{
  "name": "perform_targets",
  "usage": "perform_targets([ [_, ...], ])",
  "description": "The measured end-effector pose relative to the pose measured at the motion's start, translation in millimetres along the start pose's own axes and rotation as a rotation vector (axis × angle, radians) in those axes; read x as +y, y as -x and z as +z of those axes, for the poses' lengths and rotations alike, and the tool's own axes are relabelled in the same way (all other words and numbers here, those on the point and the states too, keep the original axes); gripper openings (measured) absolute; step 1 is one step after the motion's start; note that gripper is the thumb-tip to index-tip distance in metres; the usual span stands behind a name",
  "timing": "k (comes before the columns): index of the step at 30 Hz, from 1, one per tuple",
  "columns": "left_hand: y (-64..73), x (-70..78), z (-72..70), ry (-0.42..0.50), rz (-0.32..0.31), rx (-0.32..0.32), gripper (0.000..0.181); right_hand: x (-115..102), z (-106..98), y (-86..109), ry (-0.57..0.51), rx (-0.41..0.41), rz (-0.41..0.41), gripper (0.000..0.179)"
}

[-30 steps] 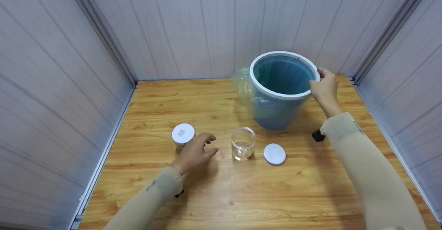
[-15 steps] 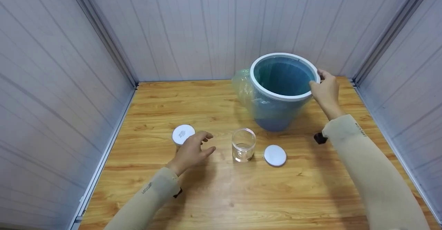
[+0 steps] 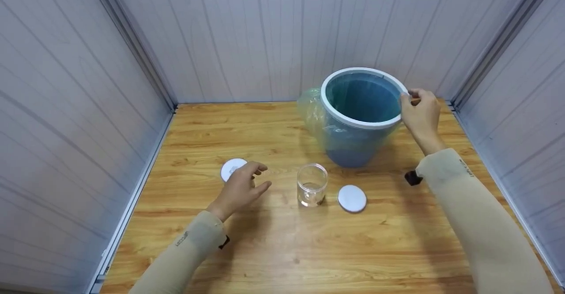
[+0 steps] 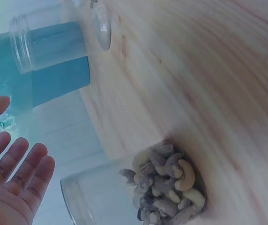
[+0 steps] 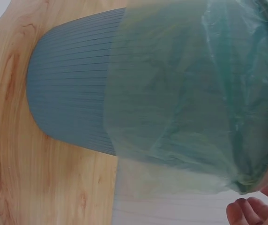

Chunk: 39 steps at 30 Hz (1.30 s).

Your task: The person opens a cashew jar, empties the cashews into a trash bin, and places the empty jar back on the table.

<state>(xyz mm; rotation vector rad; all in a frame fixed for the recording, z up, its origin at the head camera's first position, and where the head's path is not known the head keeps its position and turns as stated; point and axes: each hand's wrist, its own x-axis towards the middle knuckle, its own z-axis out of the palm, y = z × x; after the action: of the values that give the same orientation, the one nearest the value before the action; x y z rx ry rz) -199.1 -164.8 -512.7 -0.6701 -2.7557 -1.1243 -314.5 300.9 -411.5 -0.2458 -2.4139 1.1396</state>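
Note:
My left hand [image 3: 238, 190] hovers beside a lidded jar, whose white lid [image 3: 230, 167] it partly covers in the head view. Its fingers are relaxed and hold nothing. Cashews [image 4: 164, 183] fill the lower part of that clear jar [image 4: 96, 187] in the left wrist view. At the back right stands a blue trash can [image 3: 351, 155] with a white rim ring [image 3: 359, 123] and a greenish bag over it. My right hand [image 3: 421, 113] is right at the ring's right side, fingers loosely bent. In the right wrist view its fingertips [image 5: 237, 213] show just off the rim.
A clear open jar [image 3: 311, 186] stands in the middle of the wooden table [image 3: 282, 250]. Right of it lies a loose white lid [image 3: 352, 198]. The bag's spare part [image 3: 311, 108] bulges out left of the can. Panel walls [image 3: 247, 42] enclose the table.
My left hand has drawn back slightly to the left and toward me. My right hand has loosened from the rim ring and shifted a little right. The can stays in place.

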Motion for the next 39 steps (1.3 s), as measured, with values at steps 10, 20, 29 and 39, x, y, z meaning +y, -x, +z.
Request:
perform_targets([
  [10,-3.1,1.2,-15.1,-0.013,0.016,0.053,0.037,-10.7,-9.4,4.0,-0.031,0.027,-0.058,0.041],
  [20,-1.8,-3.5,-28.6,-0.025,0.009,0.097,0.037,-23.5,-16.6,14.3,-0.054,-0.025,-0.07,0.043],
  [29,4.0,-10.0,-37.6,-0.01,-0.005,0.12,0.039,-30.9,-19.6,29.8,-0.068,-0.046,-0.114,0.044],
  [39,9.5,-16.7,-50.1,-0.01,-0.018,0.152,0.04,-40.5,-20.8,40.9,-0.113,-0.074,-0.158,0.041],
])
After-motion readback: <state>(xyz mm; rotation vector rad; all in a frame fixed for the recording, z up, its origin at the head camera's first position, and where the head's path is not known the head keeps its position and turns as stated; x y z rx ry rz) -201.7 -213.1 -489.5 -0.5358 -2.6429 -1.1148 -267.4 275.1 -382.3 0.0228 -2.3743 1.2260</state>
